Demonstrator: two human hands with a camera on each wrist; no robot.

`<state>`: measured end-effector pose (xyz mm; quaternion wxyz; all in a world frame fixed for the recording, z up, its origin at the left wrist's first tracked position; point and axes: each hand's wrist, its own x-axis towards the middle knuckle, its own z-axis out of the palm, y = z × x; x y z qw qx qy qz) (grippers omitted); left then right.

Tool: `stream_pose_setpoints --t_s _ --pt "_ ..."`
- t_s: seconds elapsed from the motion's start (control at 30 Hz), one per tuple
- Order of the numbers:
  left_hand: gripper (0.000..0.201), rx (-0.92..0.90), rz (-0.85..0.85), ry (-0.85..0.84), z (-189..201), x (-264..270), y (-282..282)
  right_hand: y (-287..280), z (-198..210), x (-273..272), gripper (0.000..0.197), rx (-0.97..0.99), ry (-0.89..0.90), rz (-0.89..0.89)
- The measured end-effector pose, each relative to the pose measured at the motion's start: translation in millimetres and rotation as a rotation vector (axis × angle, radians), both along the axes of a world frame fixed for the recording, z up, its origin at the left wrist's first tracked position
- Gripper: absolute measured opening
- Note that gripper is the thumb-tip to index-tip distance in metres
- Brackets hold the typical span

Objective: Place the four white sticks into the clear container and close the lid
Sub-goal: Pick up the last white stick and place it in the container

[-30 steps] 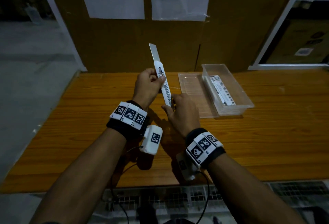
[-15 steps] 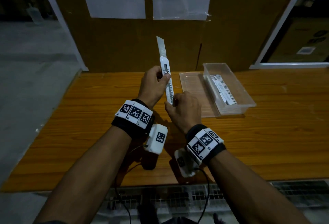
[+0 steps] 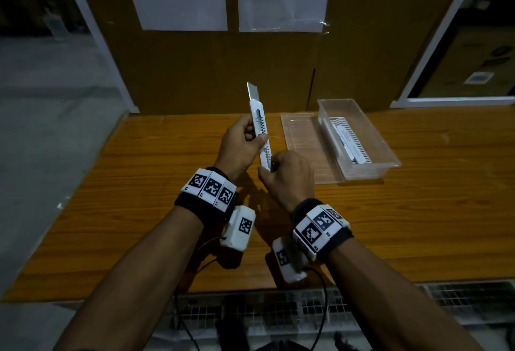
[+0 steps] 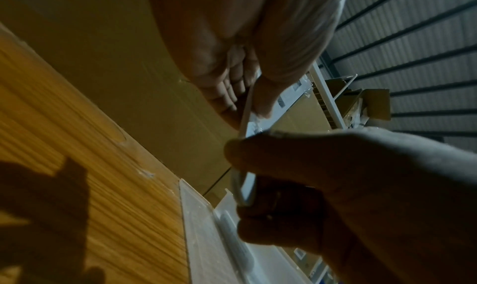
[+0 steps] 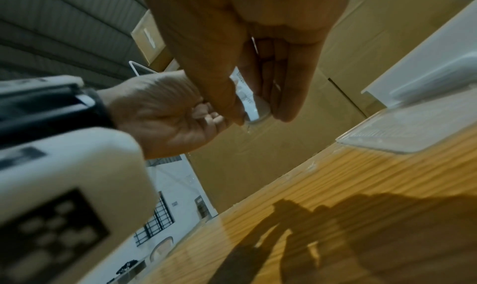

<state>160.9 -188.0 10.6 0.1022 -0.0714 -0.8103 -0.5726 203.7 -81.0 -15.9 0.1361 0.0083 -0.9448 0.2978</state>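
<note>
I hold one white stick (image 3: 260, 130), a slim cutter with a short metal blade at its top, upright above the table. My left hand (image 3: 252, 139) grips its upper half, thumb on the toothed slider track. My right hand (image 3: 274, 162) pinches its lower end (image 5: 254, 107). In the left wrist view the stick (image 4: 245, 109) runs between both hands. The clear container (image 3: 388, 144) stands open to the right with other white sticks (image 3: 348, 139) lying inside. Its clear lid (image 3: 299, 150) lies flat beside it on the left.
The wooden table (image 3: 418, 225) runs to a cardboard wall (image 3: 223, 77) with paper sheets taped on it. A white shelf frame (image 3: 434, 52) stands at the back right. Wire mesh (image 3: 306, 309) lies below the table's front edge.
The blade sticking out of the stick's top has grown much shorter, and my left thumb has slid down the track. Both hands keep hold of the stick.
</note>
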Motion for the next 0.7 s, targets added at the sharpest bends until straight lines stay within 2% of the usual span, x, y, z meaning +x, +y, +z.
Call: stream_pose_setpoints --t_s 0.13,0.23,0.5,0.7 --pt "0.022 0.024 0.005 -0.082 -3 0 -1 1 0 -1 0.024 0.035 0.004 -0.005" --pt "0.021 0.055 -0.016 -0.134 -6 2 2 0 -3 -3 0.021 0.056 0.009 -0.007" --pt "0.02 0.024 0.022 -0.09 -14 -1 9 1 -3 -3 0.029 0.039 0.001 -0.015" --pt "0.022 0.02 -0.001 -0.072 -21 1 10 4 -5 -2 0.026 0.025 -0.006 -0.013"
